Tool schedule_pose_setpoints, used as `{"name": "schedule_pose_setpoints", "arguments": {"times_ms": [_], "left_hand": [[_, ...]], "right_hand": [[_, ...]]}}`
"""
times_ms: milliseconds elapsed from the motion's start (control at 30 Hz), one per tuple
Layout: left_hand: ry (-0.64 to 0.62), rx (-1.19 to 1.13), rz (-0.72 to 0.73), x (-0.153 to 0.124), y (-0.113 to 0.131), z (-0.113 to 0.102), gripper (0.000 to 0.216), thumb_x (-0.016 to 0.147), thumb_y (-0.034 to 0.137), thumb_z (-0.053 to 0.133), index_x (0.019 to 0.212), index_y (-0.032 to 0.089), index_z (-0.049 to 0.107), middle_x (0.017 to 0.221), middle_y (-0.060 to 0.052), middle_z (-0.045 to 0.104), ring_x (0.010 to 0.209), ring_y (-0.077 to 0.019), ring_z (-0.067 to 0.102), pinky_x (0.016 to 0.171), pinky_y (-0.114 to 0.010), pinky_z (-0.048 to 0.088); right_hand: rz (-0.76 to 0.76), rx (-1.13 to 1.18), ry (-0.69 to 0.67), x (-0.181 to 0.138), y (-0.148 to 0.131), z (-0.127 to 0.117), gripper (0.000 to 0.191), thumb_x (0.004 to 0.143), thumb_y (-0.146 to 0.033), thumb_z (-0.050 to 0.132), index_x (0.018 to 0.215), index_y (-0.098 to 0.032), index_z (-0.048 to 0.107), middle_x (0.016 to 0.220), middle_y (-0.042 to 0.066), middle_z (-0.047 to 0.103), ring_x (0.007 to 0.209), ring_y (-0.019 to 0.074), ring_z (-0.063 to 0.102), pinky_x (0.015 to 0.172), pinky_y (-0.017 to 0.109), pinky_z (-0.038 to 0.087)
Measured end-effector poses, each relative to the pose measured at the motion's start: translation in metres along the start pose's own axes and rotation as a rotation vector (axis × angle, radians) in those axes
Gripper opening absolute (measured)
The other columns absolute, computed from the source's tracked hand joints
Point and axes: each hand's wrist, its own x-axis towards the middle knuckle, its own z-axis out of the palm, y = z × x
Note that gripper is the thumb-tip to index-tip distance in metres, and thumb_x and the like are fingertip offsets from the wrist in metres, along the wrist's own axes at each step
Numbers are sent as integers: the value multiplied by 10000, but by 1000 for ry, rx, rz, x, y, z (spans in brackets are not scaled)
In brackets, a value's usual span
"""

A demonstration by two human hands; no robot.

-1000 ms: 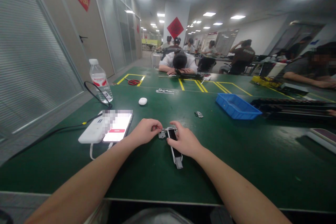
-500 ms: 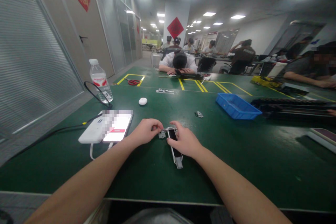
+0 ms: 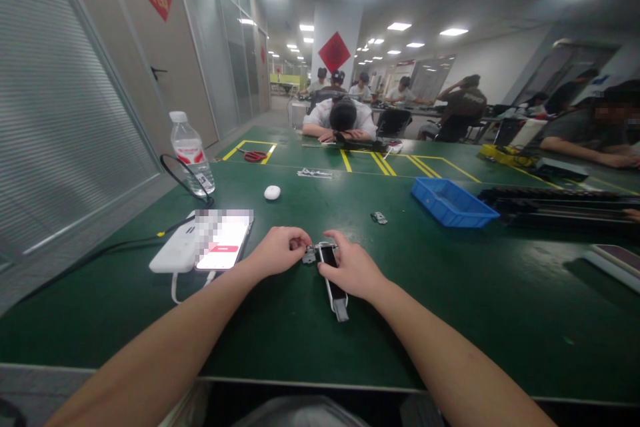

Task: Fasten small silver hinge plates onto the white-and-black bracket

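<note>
My right hand [image 3: 354, 271] grips a long, narrow part [image 3: 334, 285] with a black face, a white frame and a grey tab at its near end. The thumb lies along its left side and the index finger curls over its far end. Close on the left, my left hand [image 3: 284, 251] is closed in a pinch at that far end. Whatever its fingertips hold is too small and hidden to make out. A small grey metal bracket [image 3: 309, 258] sits between the hands, by the left fingertips. Whether it is joined to the long part, I cannot tell.
A phone [image 3: 227, 243] and white power bank [image 3: 173, 250] lie left, by a water bottle [image 3: 193, 157]. Ahead are a white earbud case [image 3: 272, 193], small metal pieces [image 3: 380, 218], red-handled scissors [image 3: 255, 156] and a blue bin [image 3: 450, 207]. A person rests head-down across the table.
Almost nothing has moved. The left fingertips and the small bracket have shifted very slightly; the right hand keeps its grip on the long part.
</note>
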Motion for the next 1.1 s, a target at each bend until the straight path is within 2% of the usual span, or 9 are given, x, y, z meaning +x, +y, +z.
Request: {"name": "schedule_pose_setpoints", "arguments": {"times_ms": [300,467,667,1100], "left_hand": [[8,100,-4,1,-1,-1,139,757,215,605,844,167,702,669,5,645,616,-122,574,607,-218,405],[33,183,48,2,-3,0,124,741,201,628,829,183,713,755,-5,654,663,-125,565,625,-219,391],[9,153,15,2,-3,1,134,756,215,612,840,179,709,706,6,652,627,-118,557,612,-216,381],[46,100,46,1,-4,2,127,750,205,608,833,175,700,675,15,620,616,-115,551,610,-217,390]], "right_hand": [[-13,0,8,1,1,2,619,728,-328,584,1311,-184,430,740,24,618,630,160,544,580,243,322],[-1,-3,1,1,1,2,622,726,-324,586,1311,-180,431,737,25,617,633,160,543,578,240,319],[-16,-2,8,2,2,2,618,737,-331,585,1315,-183,428,747,26,626,642,162,551,585,242,323],[-14,-1,5,1,2,1,613,738,-326,584,1313,-181,431,753,31,632,647,169,559,587,246,338]]}}
